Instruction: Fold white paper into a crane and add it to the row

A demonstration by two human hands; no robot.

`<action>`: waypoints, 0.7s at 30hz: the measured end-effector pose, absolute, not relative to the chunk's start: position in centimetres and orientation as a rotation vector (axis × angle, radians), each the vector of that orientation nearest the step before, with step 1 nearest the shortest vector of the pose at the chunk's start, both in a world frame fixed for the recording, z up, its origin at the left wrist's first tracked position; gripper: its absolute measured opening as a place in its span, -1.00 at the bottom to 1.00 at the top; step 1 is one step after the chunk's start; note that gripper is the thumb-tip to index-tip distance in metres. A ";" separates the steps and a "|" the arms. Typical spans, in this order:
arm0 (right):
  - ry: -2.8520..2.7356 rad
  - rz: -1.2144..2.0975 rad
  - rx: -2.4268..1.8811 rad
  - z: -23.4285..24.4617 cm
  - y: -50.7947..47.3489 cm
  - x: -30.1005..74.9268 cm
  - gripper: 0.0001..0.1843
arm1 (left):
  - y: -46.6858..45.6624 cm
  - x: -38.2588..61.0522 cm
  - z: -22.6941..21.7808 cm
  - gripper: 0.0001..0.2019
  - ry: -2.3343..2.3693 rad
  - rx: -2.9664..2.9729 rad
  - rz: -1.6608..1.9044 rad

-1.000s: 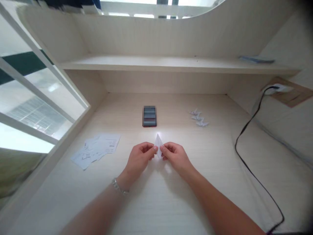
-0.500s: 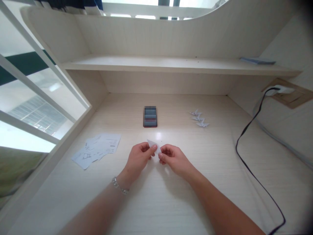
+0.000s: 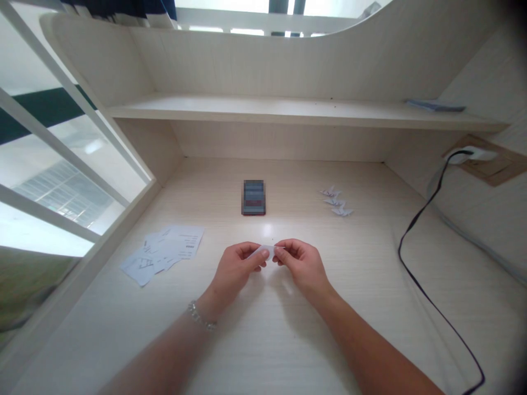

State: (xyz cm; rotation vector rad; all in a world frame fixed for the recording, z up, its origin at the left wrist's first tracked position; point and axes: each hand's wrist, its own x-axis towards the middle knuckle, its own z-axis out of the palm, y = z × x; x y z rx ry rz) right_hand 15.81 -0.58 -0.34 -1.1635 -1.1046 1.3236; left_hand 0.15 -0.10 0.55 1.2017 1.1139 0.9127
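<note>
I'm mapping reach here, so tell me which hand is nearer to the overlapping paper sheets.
Left. The left hand is to the right of the paper sheets, apart from them; the right hand is farther off, on the left hand's far side.

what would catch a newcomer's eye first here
Probably the two hands at the centre, the left hand and right hand, with a small white paper in their grip above the desk. Next, the dark rectangular object just beyond them, its face pixelated, and the little folded white papers to its right. The black cable curving down the right side also stands out.
</note>
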 end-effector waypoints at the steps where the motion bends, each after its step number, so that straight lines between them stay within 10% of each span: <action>1: -1.110 1.317 -1.159 -0.3 -0.6 15.8 -0.82 | -0.1 0.2 0.6 -0.76 1.123 1.226 0.914; 21: -1.064 1.394 -1.174 0.1 -0.8 15.4 -0.76 | -0.3 0.4 1.2 -0.78 1.219 1.331 1.036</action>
